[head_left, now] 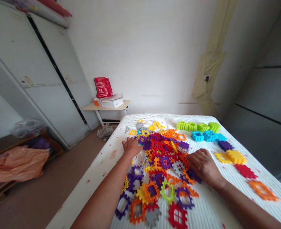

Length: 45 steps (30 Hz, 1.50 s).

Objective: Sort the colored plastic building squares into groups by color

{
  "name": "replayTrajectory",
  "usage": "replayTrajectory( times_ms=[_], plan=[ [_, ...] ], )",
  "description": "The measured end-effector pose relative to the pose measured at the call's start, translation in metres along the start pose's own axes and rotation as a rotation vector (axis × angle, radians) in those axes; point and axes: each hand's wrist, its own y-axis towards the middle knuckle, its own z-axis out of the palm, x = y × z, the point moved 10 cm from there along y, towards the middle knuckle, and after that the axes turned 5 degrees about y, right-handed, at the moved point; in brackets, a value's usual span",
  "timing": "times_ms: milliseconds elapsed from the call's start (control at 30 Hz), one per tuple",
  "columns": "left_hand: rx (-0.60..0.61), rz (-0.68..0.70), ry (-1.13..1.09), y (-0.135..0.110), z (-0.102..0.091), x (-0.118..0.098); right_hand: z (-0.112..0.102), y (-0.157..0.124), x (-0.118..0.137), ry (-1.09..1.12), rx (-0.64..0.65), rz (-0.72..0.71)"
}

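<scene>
A heap of plastic interlocking building pieces (156,145) in red, orange, purple, yellow and grey is spread over a white bed. At the heap's left edge, my left hand (132,147) lies palm down with its fingers apart, touching purple pieces. My right hand (204,166) rests at the right edge, palm down, fingers bent loosely toward orange pieces; no held piece shows. A dark purple piece (194,176) lies partly beneath it. Closer to me are a lime window frame piece (167,191), a red window piece (178,216) and a grey piece (153,217).
Along the bed's right side stand lime stacks (203,127), blue stacks (209,135), a purple stack (225,145), a yellow stack (236,156), a red piece (245,171) and an orange piece (263,190). A small table (89,107) holds a red bag (103,87) beyond the bed's far left corner.
</scene>
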Motion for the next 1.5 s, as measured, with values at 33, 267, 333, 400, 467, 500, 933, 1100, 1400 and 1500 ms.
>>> replayTrajectory(
  times_ms=[33,267,333,400,467,500,933,1100,1400,1500],
  plan=[
    [0.001,-0.009,0.005,0.000,0.001,0.000,0.001,0.000,-0.001,-0.002,0.006,0.002],
    [-0.032,-0.089,0.009,0.003,-0.001,-0.003,0.007,-0.001,-0.001,-0.013,0.017,0.009],
    [-0.042,-0.096,0.005,0.004,-0.001,-0.004,0.009,-0.001,-0.001,-0.014,0.019,0.012],
    [-0.045,-0.095,-0.003,0.005,-0.001,-0.005,0.011,-0.002,-0.002,-0.011,0.023,0.014],
    [-0.045,-0.088,-0.016,0.005,-0.003,-0.004,0.011,-0.003,-0.003,-0.010,0.021,0.016],
    [-0.047,-0.081,-0.023,0.005,-0.004,-0.003,0.012,-0.003,-0.004,-0.010,0.020,0.019],
    [-0.165,0.043,-0.039,-0.030,-0.062,-0.001,0.010,-0.001,-0.001,-0.008,0.015,0.017],
    [-0.315,0.084,-0.111,-0.057,-0.084,0.000,0.008,0.000,-0.002,-0.015,0.010,0.034],
    [-0.247,0.161,-1.005,-0.103,-0.071,-0.023,-0.015,0.012,0.022,0.240,-0.190,0.076],
    [-0.096,0.191,-1.148,-0.114,-0.063,-0.049,-0.023,0.017,0.046,0.305,-0.234,0.043]
  ],
)
